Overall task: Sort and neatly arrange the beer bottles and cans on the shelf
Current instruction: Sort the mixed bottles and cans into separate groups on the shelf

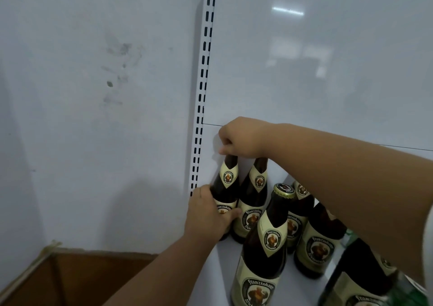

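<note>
Beer bottles stand on the white shelf point(218, 270), up against its back panel and beside the slotted upright rail point(203, 90). Six brown bottles with cream Franziskaner labels can be counted, though the one at the lower right edge is cut off by the frame. The corner bottle point(226, 181), furthest back and left, is held by both hands. The right hand point(241, 137) reaches in from the right with the forearm stretched across the other bottles; its fingers are curled down over the top of the corner bottle's neck, hiding the cap. The left hand point(207, 214) comes up from below, wrist bent, fingers wrapped around the same bottle's body across the label. A second bottle point(254, 195) stands just beside it, touching or nearly so. The nearest bottle point(264, 247) shows its gold cap. One open cardboard box point(77, 280) sits at the lower left, below the shelf.
</note>
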Motion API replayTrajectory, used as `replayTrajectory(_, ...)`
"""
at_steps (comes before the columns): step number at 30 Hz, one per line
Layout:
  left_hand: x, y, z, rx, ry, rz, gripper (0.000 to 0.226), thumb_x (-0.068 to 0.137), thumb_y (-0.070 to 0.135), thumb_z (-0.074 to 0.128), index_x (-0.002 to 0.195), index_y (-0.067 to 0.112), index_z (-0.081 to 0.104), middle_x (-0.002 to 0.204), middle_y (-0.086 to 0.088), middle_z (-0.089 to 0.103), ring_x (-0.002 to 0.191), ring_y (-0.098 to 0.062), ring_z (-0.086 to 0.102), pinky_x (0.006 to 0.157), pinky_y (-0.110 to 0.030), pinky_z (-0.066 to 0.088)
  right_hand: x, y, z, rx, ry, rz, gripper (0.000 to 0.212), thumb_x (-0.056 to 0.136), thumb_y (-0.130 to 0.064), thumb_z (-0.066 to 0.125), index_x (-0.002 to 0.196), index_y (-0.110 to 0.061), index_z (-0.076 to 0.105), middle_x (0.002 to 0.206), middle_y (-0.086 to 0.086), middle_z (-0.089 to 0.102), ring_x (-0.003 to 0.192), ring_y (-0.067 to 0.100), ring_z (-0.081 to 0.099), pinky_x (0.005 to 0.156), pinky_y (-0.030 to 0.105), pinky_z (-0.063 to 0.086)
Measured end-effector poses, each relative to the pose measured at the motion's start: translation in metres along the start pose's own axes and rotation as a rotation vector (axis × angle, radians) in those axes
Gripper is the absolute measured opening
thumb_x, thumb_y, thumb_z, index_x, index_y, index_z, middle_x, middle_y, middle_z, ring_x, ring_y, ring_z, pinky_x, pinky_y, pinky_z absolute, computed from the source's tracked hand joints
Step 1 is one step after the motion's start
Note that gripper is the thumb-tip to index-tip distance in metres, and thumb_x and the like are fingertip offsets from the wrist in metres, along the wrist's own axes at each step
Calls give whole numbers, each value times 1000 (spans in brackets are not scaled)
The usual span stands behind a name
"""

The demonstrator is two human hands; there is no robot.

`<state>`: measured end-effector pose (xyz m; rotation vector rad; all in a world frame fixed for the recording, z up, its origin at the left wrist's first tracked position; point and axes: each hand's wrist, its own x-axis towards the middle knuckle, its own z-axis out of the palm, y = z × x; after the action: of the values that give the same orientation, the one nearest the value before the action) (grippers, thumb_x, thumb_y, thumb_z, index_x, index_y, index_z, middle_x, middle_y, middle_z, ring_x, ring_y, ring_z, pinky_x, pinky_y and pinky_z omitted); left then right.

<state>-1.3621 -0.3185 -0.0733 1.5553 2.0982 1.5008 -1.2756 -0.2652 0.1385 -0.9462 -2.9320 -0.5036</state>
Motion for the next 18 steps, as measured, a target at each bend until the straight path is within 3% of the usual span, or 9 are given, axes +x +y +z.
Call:
replayTrajectory(4, 0, 15, -18, 60, 125, 135, 73, 64, 52, 85, 117, 13, 50, 106, 6, 43, 102, -16, 51, 89, -30, 47, -12, 3, -9, 10, 32, -6, 24, 94, -41, 58, 101, -17, 56, 92, -3, 54, 86, 18, 49, 64, 29, 35)
replayTrajectory(7, 15, 45, -46, 27, 227, 315, 51, 81, 40, 74, 116, 11, 51, 106, 4, 46, 97, -16, 50, 83, -30, 45, -28, 16, -19, 8, 88, 7, 24, 94, -40, 58, 102, -17, 55, 95, -1, 56, 88, 20, 51, 69, 32, 38)
replayTrajectory(12, 38, 105, -80, 73, 46, 453, 25, 88, 34, 64, 105, 32, 46, 96, 19, 46, 86, -2, 51, 70, -21, 40, -72, 52, -41, 16, 220, 75, 17, 94, -38, 57, 98, -23, 51, 94, -4, 54, 88, 19, 53, 73, 32, 42)
replayTrajectory(18, 49, 196, -78, 173, -150, 578, 21, 87, 31, 63, 103, 34, 50, 94, 18, 53, 80, 0, 54, 65, -19, 38, -154, 117, -58, 36, 308, 201, 22, 93, -40, 59, 105, -22, 58, 97, -7, 56, 88, 15, 51, 73, 28, 39)
